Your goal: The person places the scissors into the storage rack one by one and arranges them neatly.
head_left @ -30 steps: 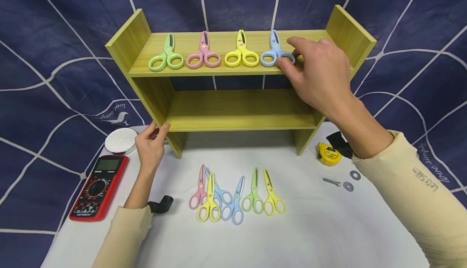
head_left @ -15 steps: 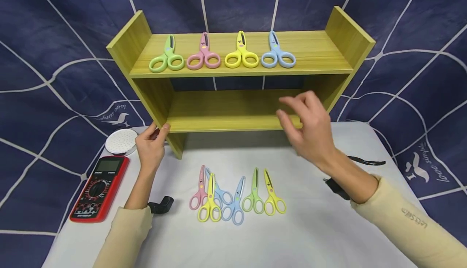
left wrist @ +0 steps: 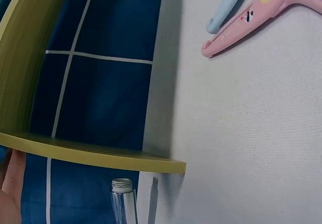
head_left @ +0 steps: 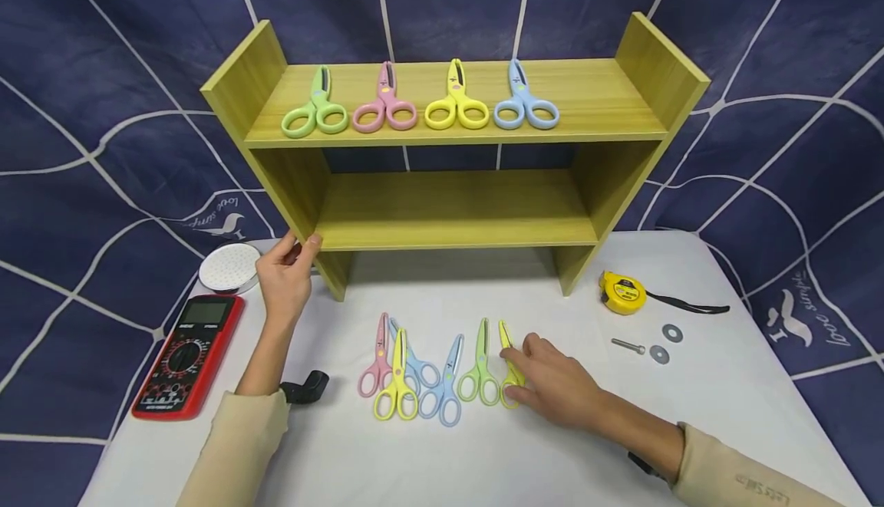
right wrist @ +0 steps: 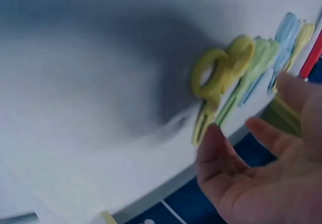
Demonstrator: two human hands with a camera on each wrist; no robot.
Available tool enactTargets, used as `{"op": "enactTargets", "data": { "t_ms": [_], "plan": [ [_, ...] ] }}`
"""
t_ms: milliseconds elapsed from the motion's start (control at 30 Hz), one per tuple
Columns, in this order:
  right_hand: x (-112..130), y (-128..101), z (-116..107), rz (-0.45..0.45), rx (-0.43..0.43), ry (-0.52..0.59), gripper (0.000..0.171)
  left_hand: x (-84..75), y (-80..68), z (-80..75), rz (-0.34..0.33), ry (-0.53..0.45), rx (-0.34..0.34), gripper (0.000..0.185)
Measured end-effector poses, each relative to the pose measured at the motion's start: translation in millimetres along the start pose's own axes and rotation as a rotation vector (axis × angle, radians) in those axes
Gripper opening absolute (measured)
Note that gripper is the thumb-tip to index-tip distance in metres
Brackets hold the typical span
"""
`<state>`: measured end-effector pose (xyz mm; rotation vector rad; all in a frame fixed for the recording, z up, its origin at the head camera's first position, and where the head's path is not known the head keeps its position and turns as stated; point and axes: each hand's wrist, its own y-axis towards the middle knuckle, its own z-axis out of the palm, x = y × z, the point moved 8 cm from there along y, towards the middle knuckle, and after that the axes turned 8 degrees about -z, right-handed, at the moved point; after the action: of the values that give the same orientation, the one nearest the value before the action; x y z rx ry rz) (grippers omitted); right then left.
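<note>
The yellow scissors [head_left: 509, 365] lay on the table [head_left: 608, 430] at the right end of a loose row, blades toward twelve o'clock, handles toward the person for easy pickup. The right hand [head_left: 552, 388] rested over the handles, fingers spread and only slightly bent, touching but not yet clasping. At nine o'clock lay green scissors [head_left: 479, 369]. The left hand [head_left: 286, 273] curled round the shelf [head_left: 449, 212] corner, likely to steady it. On top, four scissors [head_left: 420, 104] lay evenly spaced, handles forward. The cloth [head_left: 808, 315] read "love simple".
</note>
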<state>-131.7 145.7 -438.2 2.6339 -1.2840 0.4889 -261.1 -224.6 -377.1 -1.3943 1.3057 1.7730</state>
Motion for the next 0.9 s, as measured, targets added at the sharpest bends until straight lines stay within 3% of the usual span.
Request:
{"op": "enactTargets", "data": {
  "t_ms": [167, 300, 667, 733, 900],
  "plan": [
    [-4, -7, 19, 0.015, 0.141, 0.011, 0.055, -1.5, -0.4, 0.3, 0.0, 0.006, 0.002, 0.032],
    [-6, -9, 29, 0.0, 0.201, 0.037, 0.055, -1.9, -0.6, 0.5, -0.003, 0.005, 0.005, 0.031],
    [-3, -5, 29, -0.005, 0.184, 0.086, 0.05, -0.2, -0.5, 4.0, -0.022, -0.012, 0.025, 0.033],
    [-3, -4, 29, -0.01, 0.185, 0.087, 0.049, -7.5, -2.8, 4.3, -0.028, -0.014, 0.027, 0.033],
    [-8, -2, 22, -0.035, 0.154, 0.104, 0.047, -8.8, -2.8, 3.6, -0.039, -0.015, 0.026, 0.034]
  ]
}}
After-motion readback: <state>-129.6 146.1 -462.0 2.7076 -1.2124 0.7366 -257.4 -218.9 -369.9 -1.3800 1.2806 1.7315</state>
